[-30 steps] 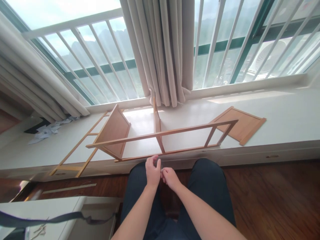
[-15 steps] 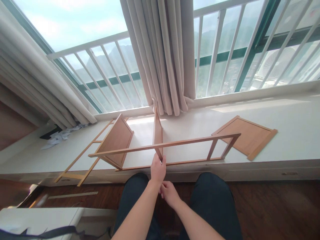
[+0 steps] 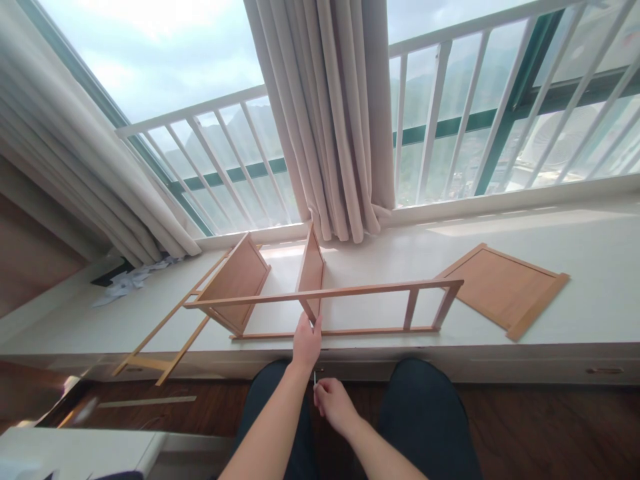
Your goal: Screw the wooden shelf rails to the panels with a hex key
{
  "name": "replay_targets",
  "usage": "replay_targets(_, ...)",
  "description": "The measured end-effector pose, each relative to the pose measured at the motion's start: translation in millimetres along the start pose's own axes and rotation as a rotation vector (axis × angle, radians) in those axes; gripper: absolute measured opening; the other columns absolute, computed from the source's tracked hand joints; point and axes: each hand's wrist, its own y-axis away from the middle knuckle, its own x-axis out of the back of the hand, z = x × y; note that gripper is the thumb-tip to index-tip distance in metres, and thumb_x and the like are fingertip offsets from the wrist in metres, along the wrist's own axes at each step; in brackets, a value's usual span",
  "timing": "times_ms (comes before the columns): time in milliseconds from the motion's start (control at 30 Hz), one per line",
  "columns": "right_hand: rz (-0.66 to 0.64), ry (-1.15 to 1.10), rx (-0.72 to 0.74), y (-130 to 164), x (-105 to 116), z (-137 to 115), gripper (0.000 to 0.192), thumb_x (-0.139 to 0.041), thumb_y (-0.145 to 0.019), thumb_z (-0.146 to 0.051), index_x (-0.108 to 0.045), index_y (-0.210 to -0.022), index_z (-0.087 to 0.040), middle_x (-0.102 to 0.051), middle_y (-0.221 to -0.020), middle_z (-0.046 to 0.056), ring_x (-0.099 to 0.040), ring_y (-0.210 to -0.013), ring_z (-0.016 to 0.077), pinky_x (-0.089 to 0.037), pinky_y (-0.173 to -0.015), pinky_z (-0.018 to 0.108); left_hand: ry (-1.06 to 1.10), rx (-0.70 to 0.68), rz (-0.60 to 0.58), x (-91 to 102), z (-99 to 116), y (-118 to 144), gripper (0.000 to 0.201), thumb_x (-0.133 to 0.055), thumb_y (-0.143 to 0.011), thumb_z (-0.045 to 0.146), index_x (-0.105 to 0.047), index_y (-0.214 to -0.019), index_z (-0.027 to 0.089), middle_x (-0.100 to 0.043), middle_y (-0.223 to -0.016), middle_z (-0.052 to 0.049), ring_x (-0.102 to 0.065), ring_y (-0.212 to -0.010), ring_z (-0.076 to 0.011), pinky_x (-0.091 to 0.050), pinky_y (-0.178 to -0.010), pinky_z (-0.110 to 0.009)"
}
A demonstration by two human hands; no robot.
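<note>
We see the left hand up at the near edge of the wooden frame, fingers pinched on the bottom corner of the middle divider panel where it meets the lower rail. The right hand sits lower, above the lap, fingers closed on a small thin metal piece poking up from the fingertips; we can't tell what it is, too small. The frame stands on its long side on the white window ledge, close to the front edge, long top rail running left to right, one panel at its left end tilted, short uprights near the right end. A loose flat wooden panel lies on the ledge just right of the frame, apart from it. A ladder-like wooden piece lies flat at the left, reaching the ledge's front edge. Crumpled paper sits far left by the curtain. Dark trousers and knees at the bottom, wood floor beneath.
</note>
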Motion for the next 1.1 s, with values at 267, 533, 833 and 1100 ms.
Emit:
replay_targets(267,0.055,0.099,0.035,6,7,-4,0.041,-0.047,-0.095,-0.021,-0.054,-0.055,-0.021,-0.045,-0.042,-0.004,-0.044,-0.043,0.0129,-0.032,-0.053,0.027,0.004,-0.012,0.032,8.9,-21,-25,0.025,-0.056,-0.096,0.045,-0.062,-0.104,0.022,-0.072,-0.106,-0.015,-0.069,-0.107,-0.0334,-0.054,-0.097,-0.05)
replay_targets(533,0.191,0.212,0.166,26,22,-4,0.03,-0.057,-0.077,-0.015,-0.052,-0.048,-0.02,-0.068,-0.084,0.006,-0.062,-0.083,0.0191,-0.043,-0.078,0.029,0.099,-0.028,0.0,41.1,-37,-9,0.055,-0.061,-0.092,0.045,-0.057,-0.137,0.014,-0.061,-0.14,-0.022,-0.063,-0.125,-0.0329,-0.058,-0.096,-0.047)
replay_targets(833,0.299,0.03,0.204,40,26,-8,0.022,-0.06,-0.068,-0.018,-0.063,-0.046,-0.022,-0.08,-0.096,0.008,-0.069,-0.098,0.0264,-0.048,-0.096,0.036,0.024,-0.008,-0.177,65.6,-81,108,0.049,-0.049,-0.098,0.049,-0.068,-0.133,0.02,-0.066,-0.136,-0.014,-0.062,-0.128,-0.0304,-0.056,-0.103,-0.048)
replay_targets(1100,0.409,-0.33,0.116,45,41,-12,0.033,-0.057,-0.067,-0.039,-0.042,-0.043,-0.024,-0.041,-0.041,-0.004,-0.031,-0.043,0.0086,-0.024,-0.05,0.026,-0.056,-0.076,-0.324,70.4,-81,92,0.045,-0.05,-0.092,0.056,-0.08,-0.096,0.022,-0.077,-0.109,-0.011,-0.071,-0.109,-0.0318,-0.053,-0.106,-0.051)
